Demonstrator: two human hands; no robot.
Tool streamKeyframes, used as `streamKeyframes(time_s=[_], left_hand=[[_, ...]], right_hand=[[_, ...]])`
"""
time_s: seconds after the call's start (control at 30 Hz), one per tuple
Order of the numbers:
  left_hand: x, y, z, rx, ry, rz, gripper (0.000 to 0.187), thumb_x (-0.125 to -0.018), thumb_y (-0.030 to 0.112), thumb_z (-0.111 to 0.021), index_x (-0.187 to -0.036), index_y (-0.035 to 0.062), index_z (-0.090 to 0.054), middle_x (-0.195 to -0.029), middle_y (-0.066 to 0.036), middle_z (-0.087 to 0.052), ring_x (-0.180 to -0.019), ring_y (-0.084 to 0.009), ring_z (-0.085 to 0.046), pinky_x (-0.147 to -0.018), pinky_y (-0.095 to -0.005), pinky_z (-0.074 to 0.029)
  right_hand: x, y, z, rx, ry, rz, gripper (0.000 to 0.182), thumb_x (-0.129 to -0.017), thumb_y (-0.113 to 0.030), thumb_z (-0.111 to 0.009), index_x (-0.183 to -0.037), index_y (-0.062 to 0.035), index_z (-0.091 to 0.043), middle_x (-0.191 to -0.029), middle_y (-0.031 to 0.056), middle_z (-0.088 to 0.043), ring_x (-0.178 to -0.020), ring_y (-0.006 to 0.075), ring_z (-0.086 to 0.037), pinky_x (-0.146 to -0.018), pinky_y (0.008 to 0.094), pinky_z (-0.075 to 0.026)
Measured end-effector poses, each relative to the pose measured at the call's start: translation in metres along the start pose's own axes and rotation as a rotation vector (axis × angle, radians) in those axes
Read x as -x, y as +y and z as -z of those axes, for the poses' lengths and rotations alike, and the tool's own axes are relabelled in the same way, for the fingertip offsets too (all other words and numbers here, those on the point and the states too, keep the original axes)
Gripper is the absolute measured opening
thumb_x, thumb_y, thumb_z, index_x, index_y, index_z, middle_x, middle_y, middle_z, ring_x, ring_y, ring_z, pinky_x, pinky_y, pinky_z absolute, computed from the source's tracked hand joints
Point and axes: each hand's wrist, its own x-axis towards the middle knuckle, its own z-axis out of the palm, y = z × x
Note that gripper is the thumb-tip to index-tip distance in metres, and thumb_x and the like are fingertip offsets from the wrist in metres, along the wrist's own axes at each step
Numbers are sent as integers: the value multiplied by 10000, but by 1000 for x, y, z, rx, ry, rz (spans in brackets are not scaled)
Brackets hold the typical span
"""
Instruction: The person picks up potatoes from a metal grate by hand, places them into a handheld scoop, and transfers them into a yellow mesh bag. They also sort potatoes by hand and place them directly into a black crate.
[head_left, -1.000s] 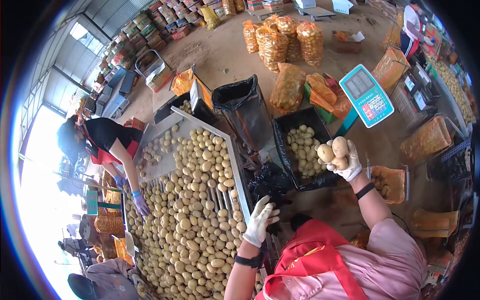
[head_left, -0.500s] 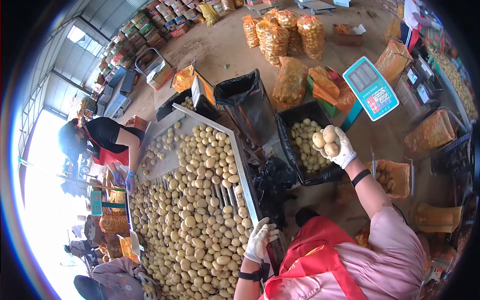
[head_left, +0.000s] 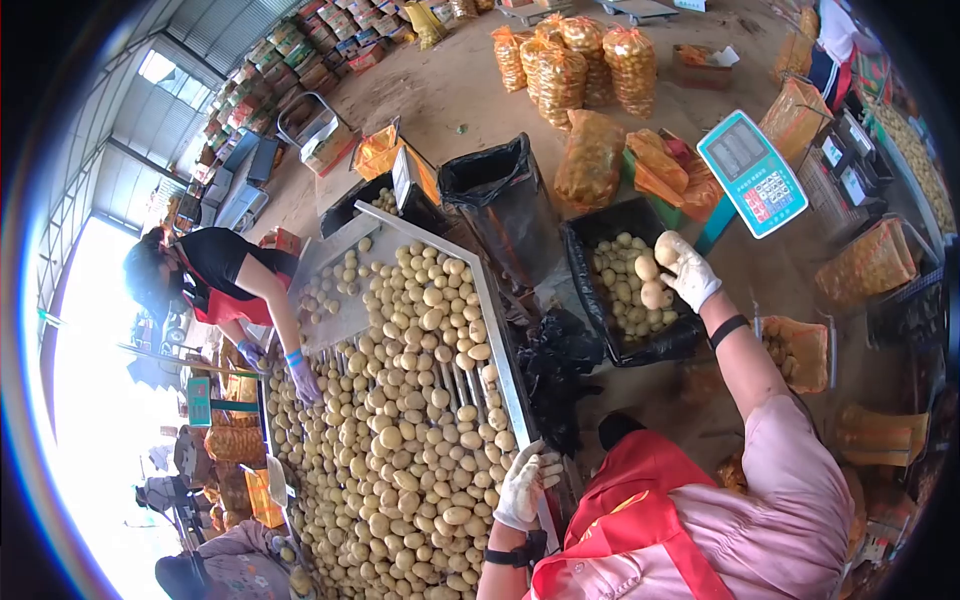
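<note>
Metal-walled shed (head_left: 145, 125) with a brown dusty floor (head_left: 450, 112); filled orange net sacks (head_left: 557, 80) stand in a group at the back. Metal-rimmed desk (head_left: 504, 350) carries a wide spread of loose potatoes (head_left: 389, 437). Across it, a person in a red apron (head_left: 215, 262) reaches over the far side.

Right grip (head_left: 692, 283), in a whitish glove: raised above the near edge of a black-lined bin (head_left: 676, 341), fingers part-closed and curved against an upper potato (head_left: 670, 248). Two further potatoes, a middle one (head_left: 647, 267) and a lower one (head_left: 655, 294), lie just off the fingertips, over the bin. Whether these two are held or loose cannot be told. More potatoes (head_left: 632, 321) lie inside the bin. A teal scale display (head_left: 753, 172) stands just beyond this hand.

Left grip (head_left: 525, 487), also gloved: fingers loosely bent at the desk's near rim, with nothing seen in it. Crumpled black plastic (head_left: 560, 350) lies between desk and bin.

Handling assessment: potatoes judged firm, stiff and fairly light singly, but rounded and apt to roll, with skin likely to bruise if dropped. Best hold is around the broad middle, fingers spread beneath; several together call for a cupped palm, as fingertips alone give poor security.
</note>
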Motion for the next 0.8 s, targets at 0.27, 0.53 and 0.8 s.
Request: streamKeyframes(time_s=[0.27,0.53,0.8], left_hand=[[13,3,-3,35,43,-40,539,-996,307,-552,-1422,13,-401,-1185,-183,-617,-1013,-249,-641,-884,-373,-514],[32,1,-7,207,-35,-195,640,-952,404,-615,-1414,11,-409,-1237,-187,-592,-1065,-259,-614,-914,-378,-497],[121,4,-49,497,-34,-664,717,-971,382,-595,-1513,49,-264,-1412,-148,-482,-1251,-272,-551,-1046,-444,-467]], right_hand=[[61,3,-73,-462,-750,-348,637,-948,-490,-535,-1383,-27,-493,-1047,208,-681,-767,320,-678,-657,381,-547],[127,77,-161,8,-846,-609,808,-959,-676,-388,-1259,58,-545,-676,73,-583,-448,152,-484,-415,262,-366],[272,211,-192,230,-1156,-1280,551,-1005,-556,-415,-1179,-74,-617,-659,43,-590,-392,95,-421,-351,223,-308]])
